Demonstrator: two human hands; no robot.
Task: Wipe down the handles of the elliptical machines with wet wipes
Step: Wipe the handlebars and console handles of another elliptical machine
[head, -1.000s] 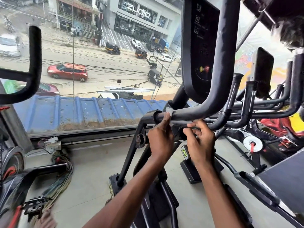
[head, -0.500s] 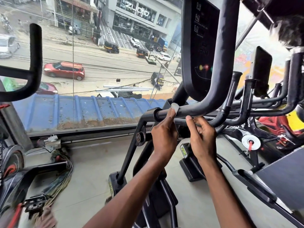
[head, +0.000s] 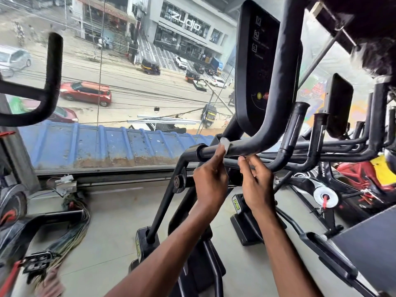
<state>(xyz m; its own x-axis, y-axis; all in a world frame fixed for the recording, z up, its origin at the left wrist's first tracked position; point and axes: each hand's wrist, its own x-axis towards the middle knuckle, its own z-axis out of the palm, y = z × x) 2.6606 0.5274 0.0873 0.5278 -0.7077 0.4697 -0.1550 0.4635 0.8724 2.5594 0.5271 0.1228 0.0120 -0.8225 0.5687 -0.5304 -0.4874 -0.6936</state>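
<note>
Wiping is the step in hand. My left hand (head: 211, 181) pinches a small white wet wipe (head: 225, 143) in its fingertips and presses it against the near side of the black tubular handle (head: 246, 147), close to the collar where its level run begins. My right hand (head: 256, 185) sits just beneath the handle with its fingers curled near a thinner black tube (head: 230, 162). I cannot tell whether it grips that tube or only hovers by it.

By my reckoning only this inner end is being covered, so next I should slide the wipe to the right along the level run and up the bend, wrapping it round the tube to reach the far side.

The handle is matt black and round in section. It lies level in front of me, then curves upward beside the flat black console panel (head: 255, 67). The wipe is crumpled very small.
</note>
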